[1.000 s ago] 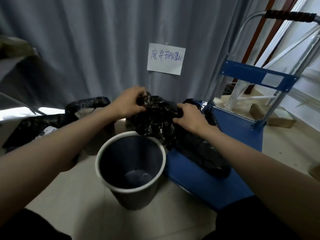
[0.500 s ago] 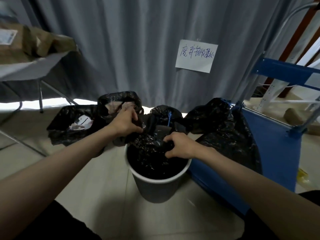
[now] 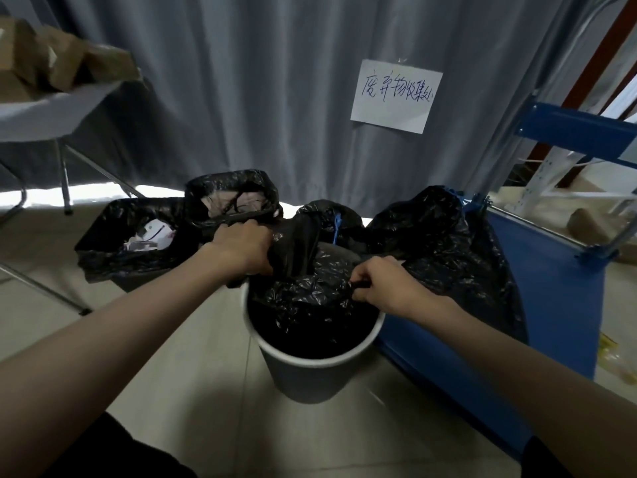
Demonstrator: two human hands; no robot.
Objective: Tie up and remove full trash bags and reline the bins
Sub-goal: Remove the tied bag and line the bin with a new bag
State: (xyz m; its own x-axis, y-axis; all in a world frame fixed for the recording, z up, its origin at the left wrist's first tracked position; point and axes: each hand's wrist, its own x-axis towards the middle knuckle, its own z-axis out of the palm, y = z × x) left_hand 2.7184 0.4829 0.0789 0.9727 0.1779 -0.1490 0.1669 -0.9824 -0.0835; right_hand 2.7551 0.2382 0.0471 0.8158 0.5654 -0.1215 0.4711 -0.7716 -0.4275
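A round grey plastic bin with a white rim (image 3: 312,377) stands on the pale tiled floor (image 3: 193,367) at the centre of the view, and a crinkled black plastic liner bag (image 3: 303,298) hangs inside it, its upper part still bunched above the rim. The left hand (image 3: 243,248), at 10 o'clock of the bin, has its grip closed round a gathered fold of the liner's edge. The right hand (image 3: 382,284), at 2 o'clock of the bin, pinches another part of that edge, fingers curled tight on the plastic.

Just behind the bin, at 12 o'clock, sits a full black trash bag tied with a blue string (image 3: 336,222). At 2 o'clock a larger black bag (image 3: 444,250) rests on the deck of a blue flatbed cart (image 3: 551,270), touching the bin's far side. At 10 o'clock stand two other bins lined with black bags: one square-mouthed (image 3: 234,194), and a lower one holding white paper scraps (image 3: 134,236).

A grey curtain (image 3: 258,81) hangs behind, with a white handwritten paper sign (image 3: 396,96) stuck on it. At 10 o'clock, far off, a folding worktop (image 3: 51,112) carries brown cardboard boxes (image 3: 65,65).
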